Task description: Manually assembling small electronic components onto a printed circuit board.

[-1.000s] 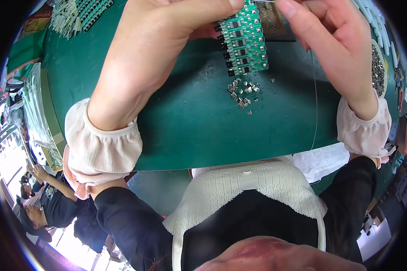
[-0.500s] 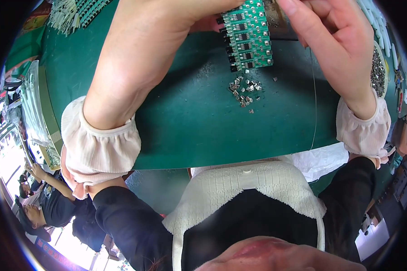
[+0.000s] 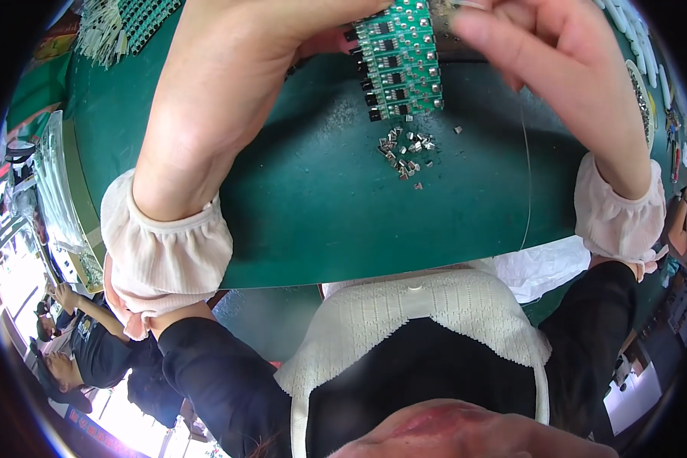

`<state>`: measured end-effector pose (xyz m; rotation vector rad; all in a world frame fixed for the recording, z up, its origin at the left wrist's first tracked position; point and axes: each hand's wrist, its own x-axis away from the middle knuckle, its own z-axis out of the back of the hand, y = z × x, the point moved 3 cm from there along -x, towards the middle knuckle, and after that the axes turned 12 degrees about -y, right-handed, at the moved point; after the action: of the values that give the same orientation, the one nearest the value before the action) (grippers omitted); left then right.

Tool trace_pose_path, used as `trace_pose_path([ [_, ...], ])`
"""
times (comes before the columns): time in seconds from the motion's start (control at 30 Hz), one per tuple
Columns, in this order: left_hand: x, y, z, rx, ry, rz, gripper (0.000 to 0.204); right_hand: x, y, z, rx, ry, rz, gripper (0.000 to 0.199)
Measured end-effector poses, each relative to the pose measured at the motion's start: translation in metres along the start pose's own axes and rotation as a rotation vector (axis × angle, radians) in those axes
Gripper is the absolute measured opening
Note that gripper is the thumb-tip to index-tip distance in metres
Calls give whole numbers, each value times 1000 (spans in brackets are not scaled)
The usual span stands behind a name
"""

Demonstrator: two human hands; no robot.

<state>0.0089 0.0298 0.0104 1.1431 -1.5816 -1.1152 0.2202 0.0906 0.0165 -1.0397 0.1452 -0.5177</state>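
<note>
Boards stacked far left, left hand closed on green circuit panel's left edge above the mat, right hand pinching its right side; loose metal bits piled beneath suggest partway through, panel unfinished.

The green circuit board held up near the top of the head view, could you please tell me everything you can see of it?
The green circuit board is a narrow rectangular panel, glossy green, carrying rows of small black components and silvery solder pads. Black parts jut from its left edge. It is held above the dark green mat, tilted slightly, its top end cut off by the picture's edge. The left hand grips it from the left, the right hand is at its upper right. A small heap of loose metal parts lies on the mat just below it.
</note>
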Motion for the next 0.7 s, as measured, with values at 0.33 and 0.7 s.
trace_pose_path([
  [0.33, -1, -5, 5, 61, -46, 18, 21, 7, 2, -23, 412, -263, 56, 21],
  [0.7, 3, -4, -2, 76, 8, 143, 23, 9, -8, -7, 279, -166, 35, 14],
])
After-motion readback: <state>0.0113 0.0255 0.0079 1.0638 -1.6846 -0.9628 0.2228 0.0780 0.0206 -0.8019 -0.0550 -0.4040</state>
